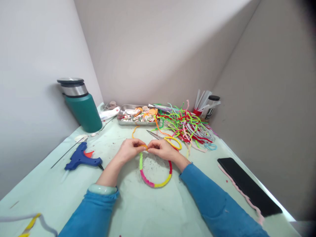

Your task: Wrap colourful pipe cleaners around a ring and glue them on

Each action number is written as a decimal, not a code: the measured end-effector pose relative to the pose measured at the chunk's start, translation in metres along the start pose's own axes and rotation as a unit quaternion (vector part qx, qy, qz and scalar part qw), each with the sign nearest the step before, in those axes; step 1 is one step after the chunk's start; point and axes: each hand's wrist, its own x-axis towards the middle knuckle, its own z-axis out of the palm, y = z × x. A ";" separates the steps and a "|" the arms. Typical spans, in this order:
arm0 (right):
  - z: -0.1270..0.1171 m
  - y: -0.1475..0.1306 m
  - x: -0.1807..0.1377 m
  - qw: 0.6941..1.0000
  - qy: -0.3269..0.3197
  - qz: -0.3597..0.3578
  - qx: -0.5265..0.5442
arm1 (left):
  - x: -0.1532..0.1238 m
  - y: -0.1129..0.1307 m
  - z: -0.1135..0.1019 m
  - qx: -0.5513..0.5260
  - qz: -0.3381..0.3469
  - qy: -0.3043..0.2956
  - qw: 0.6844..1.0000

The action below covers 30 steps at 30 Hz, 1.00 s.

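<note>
- We see the left hand [130,148] with thumb and forefinger pinched narrow on an orange stem [143,145].
- The right hand [161,149] is also pinched, at the end of this same stem; the fingertips of both hands nearly meet, probably so that a small bend can be controlled.
- We find the colourful fuzzy ring [154,185] on the near side of the hands, below the fingertips, its green side under the left hand and its red side under the right wrist. Its top is hidden, so we cannot tell if it is closed.
- The scissors [173,143] lie partly behind the right hand, perhaps for easy reach.
- The glue gun [81,158] lies well to the left, and the stem pile [185,126] stays behind, which seems to leave working room.
</note>
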 end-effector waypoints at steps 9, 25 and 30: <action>-0.005 -0.009 -0.003 0.995 -0.053 0.005 0.081 | -0.007 0.003 -0.008 -0.195 -0.122 -0.109 0.967; -0.007 -0.015 -0.004 0.989 -0.037 0.054 0.130 | -0.005 0.001 -0.005 -0.230 -0.116 -0.078 0.963; -0.005 -0.010 -0.003 0.988 -0.006 0.051 0.146 | -0.004 0.000 -0.004 -0.191 -0.095 -0.054 0.976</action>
